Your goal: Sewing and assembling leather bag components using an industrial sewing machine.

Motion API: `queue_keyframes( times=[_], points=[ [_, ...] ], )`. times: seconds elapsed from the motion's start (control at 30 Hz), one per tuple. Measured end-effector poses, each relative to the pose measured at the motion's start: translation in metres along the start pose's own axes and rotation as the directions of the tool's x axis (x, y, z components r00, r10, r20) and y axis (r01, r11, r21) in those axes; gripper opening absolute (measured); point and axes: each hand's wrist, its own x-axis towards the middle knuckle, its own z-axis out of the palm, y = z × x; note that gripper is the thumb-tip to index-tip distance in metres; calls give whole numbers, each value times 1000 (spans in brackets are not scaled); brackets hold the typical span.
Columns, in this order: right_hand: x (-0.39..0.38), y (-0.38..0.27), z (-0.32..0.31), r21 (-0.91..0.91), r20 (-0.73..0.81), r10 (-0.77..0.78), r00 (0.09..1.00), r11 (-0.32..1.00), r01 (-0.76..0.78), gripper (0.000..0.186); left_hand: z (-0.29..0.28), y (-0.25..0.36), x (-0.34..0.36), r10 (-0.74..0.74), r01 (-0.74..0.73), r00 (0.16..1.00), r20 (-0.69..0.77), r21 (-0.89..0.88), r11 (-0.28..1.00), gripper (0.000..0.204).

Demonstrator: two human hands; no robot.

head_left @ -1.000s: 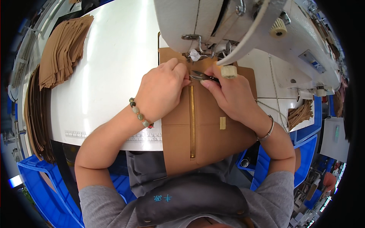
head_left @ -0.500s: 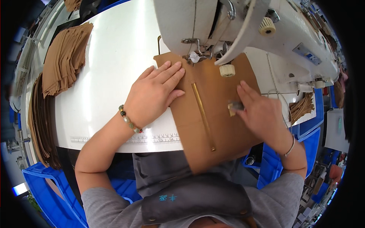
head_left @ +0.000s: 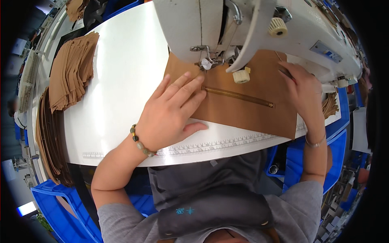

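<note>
Brown panel (head_left: 243, 107) with a brass zipper (head_left: 238, 96) sewn into it lay flat on the white sewing table (head_left: 121, 81), its far edge tucked under the head of the sewing machine (head_left: 227, 24). The zipper's long axis ran from about ten o'clock to four o'clock, its upper end close under the presser foot (head_left: 206, 65). The left hand (head_left: 172, 111) pressed flat on the panel's left part, fingers spread and pointing toward two o'clock, fingertips touching the zipper's near end; it was the nearer hand to the needle. The right hand (head_left: 302, 87) rested at the panel's three o'clock edge, fingers curled around a small dark tool, the exact pinch not clear. Stacks of cut brown pieces (head_left: 71, 71) sat at nine o'clock, well apart. Blue bins (head_left: 56, 206) stood below the table, their contents hidden.
</note>
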Motion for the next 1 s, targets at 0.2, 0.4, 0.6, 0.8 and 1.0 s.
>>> queue_keyframes(
  times=[0.2, 0.4, 0.6, 0.8, 1.0],
  points=[
    [-83, 42, -44, -400, 173, 448, 877, 846, -353, 28, 8, 4, -4, -123, 130, 987, 103, -59, 990, 81],
    [-102, 40, -33, -374, 19, 328, 944, 878, -298, 39, 22, 14, -3, -140, 132, 989, 44, 151, 980, 72],
    [-78, -20, -10, 93, 209, -159, 965, 985, 142, 55, 24, 15, 0, -127, 120, 992, 20, 200, 972, 67],
    [-31, -4, 12, 38, 249, -237, 939, 971, 236, 64, 23, 14, -2, -126, 128, 992, -26, 146, 981, 60],
    [-11, -14, 0, 66, 311, -352, 883, 935, 350, 65, 26, 1, 5, -46, 72, 991, -127, 213, 974, 35]
  ],
)
